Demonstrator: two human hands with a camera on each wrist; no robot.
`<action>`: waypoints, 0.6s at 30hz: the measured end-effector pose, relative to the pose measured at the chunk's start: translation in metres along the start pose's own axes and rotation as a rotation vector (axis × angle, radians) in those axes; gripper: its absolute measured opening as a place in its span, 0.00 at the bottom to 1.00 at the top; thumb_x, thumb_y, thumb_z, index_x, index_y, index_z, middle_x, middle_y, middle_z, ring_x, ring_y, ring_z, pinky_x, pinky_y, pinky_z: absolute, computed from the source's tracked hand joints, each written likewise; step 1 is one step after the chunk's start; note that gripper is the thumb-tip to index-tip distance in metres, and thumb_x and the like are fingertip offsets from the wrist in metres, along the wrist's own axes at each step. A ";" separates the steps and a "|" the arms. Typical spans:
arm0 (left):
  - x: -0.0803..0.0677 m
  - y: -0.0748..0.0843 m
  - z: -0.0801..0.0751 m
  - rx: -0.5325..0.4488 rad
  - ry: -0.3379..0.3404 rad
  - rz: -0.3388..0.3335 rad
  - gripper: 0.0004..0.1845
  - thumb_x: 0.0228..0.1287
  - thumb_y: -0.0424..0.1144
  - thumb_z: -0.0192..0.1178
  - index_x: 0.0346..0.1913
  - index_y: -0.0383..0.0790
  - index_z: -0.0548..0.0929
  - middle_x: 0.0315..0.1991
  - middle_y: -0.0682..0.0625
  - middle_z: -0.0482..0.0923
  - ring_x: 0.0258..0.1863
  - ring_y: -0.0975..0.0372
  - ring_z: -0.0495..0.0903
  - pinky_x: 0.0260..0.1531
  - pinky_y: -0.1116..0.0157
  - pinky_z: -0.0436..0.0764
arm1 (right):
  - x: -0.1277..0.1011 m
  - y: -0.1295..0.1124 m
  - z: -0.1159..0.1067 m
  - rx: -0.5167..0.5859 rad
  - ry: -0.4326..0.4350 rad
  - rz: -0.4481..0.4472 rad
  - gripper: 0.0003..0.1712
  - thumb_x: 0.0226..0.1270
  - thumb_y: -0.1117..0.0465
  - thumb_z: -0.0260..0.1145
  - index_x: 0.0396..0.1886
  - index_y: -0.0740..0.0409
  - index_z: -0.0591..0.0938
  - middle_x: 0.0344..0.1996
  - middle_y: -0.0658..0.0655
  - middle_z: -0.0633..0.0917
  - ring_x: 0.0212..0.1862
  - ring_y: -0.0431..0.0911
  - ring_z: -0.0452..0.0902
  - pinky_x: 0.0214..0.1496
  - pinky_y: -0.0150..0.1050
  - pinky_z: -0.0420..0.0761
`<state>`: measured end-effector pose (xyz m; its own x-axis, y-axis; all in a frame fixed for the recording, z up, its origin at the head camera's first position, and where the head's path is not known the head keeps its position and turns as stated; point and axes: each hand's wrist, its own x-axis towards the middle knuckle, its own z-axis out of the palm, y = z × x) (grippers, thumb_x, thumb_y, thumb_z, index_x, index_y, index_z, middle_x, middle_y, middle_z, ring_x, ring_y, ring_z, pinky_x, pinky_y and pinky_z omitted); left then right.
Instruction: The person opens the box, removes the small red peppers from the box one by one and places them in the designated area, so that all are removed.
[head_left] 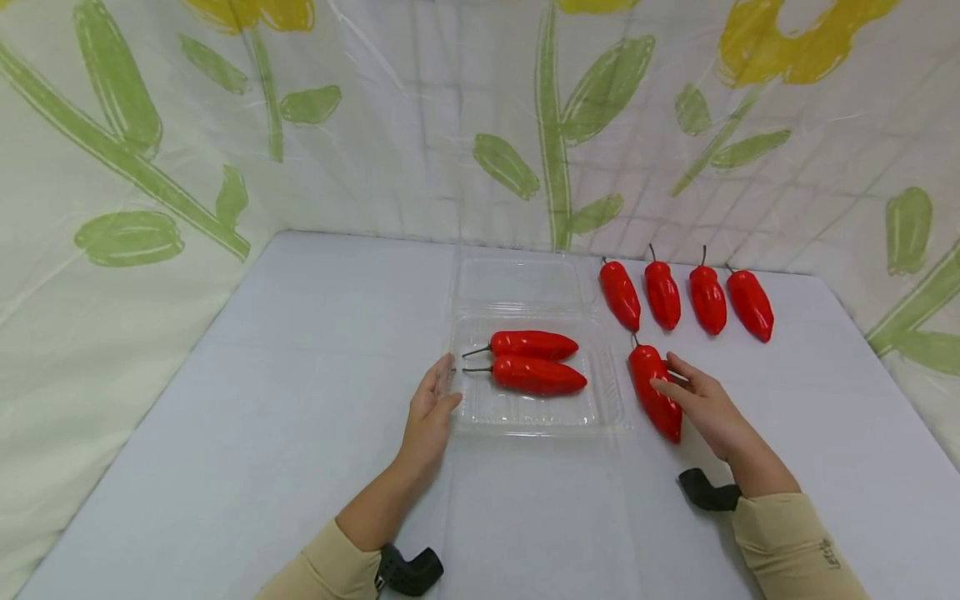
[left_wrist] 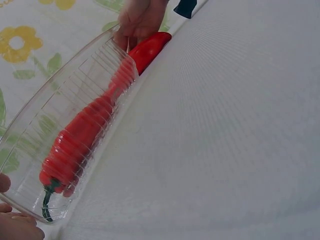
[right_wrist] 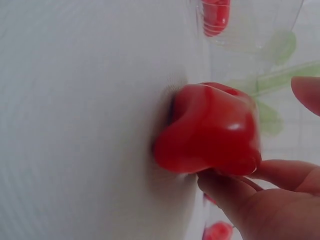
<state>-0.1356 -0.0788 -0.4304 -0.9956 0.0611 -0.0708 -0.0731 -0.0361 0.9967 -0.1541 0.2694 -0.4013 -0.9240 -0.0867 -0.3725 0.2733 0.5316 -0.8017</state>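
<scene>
The red pepper (head_left: pixel 656 392) lies on the table (head_left: pixel 225 433) just off the clear tray's (head_left: pixel 609 408) right edge. The right hand (head_left: pixel 701 404) pinches it, fingers (right_wrist: pixel 235 192) curled round. The left hand (head_left: pixel 430 408), fingers straight, rests against the tray's left edge. Two peppers (head_left: pixel 534 360) lie inside; four more (head_left: pixel 686 296) line the far edge.

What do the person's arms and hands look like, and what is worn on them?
Both hands are bare: the left hand and the right hand have no gloves or rings in view. Each forearm ends in a beige sleeve, and the right one has small dark lettering. A black device sits at each wrist.
</scene>
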 end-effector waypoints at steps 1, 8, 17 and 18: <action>0.000 0.000 0.000 0.002 0.002 -0.001 0.29 0.67 0.27 0.38 0.71 0.35 0.52 0.74 0.46 0.50 0.74 0.58 0.47 0.72 0.57 0.49 | 0.000 0.000 0.000 0.005 -0.001 0.001 0.46 0.69 0.45 0.51 0.74 0.57 0.38 0.72 0.69 0.47 0.71 0.67 0.45 0.64 0.59 0.65; 0.000 0.001 0.000 0.002 0.009 -0.012 0.29 0.66 0.27 0.39 0.71 0.36 0.53 0.74 0.46 0.51 0.74 0.57 0.48 0.72 0.56 0.50 | 0.001 0.001 -0.001 0.023 0.017 -0.011 0.45 0.70 0.45 0.50 0.74 0.57 0.38 0.73 0.68 0.46 0.71 0.66 0.44 0.65 0.59 0.63; 0.000 0.002 0.000 0.006 0.014 -0.015 0.29 0.67 0.28 0.39 0.71 0.36 0.53 0.74 0.47 0.51 0.74 0.57 0.48 0.72 0.56 0.50 | 0.001 -0.004 -0.002 -0.072 0.033 -0.084 0.44 0.67 0.47 0.56 0.74 0.54 0.44 0.73 0.67 0.48 0.71 0.68 0.45 0.62 0.56 0.65; -0.001 0.002 0.000 0.007 0.015 -0.013 0.29 0.67 0.28 0.39 0.71 0.36 0.53 0.74 0.47 0.51 0.74 0.57 0.48 0.72 0.56 0.50 | 0.001 -0.006 -0.002 -0.084 0.038 -0.095 0.45 0.67 0.48 0.57 0.74 0.54 0.45 0.73 0.67 0.49 0.71 0.68 0.46 0.62 0.56 0.66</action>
<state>-0.1352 -0.0787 -0.4279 -0.9954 0.0468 -0.0840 -0.0854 -0.0281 0.9960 -0.1570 0.2682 -0.3959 -0.9544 -0.1091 -0.2780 0.1624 0.5915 -0.7898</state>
